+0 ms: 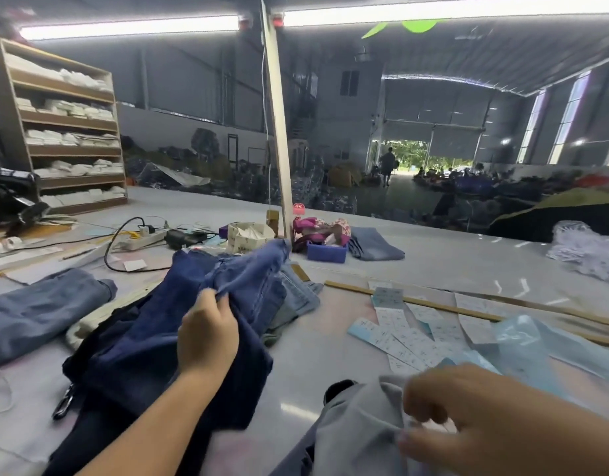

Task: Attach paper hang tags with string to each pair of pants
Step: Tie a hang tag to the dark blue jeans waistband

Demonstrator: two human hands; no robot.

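My left hand [207,333] grips a fold of dark blue jeans [152,341], lifting them off the pile at the table's middle. My right hand [468,417], blurred at the lower right, pinches the edge of grey pants [354,431] that lie at the near edge. Several paper hang tags [413,334], white and pale blue, lie fanned out on the table to the right. A light blue plastic bag [526,341] lies beside them. I cannot make out any string.
Faded jeans [45,307] lie at the left, lighter jeans [296,293] under the pile. A wooden stick [416,300] crosses the right side. Power strip [141,240], cables, a blue tub [327,252] and a wooden post [279,132] stand behind. Shelves [66,132] at far left.
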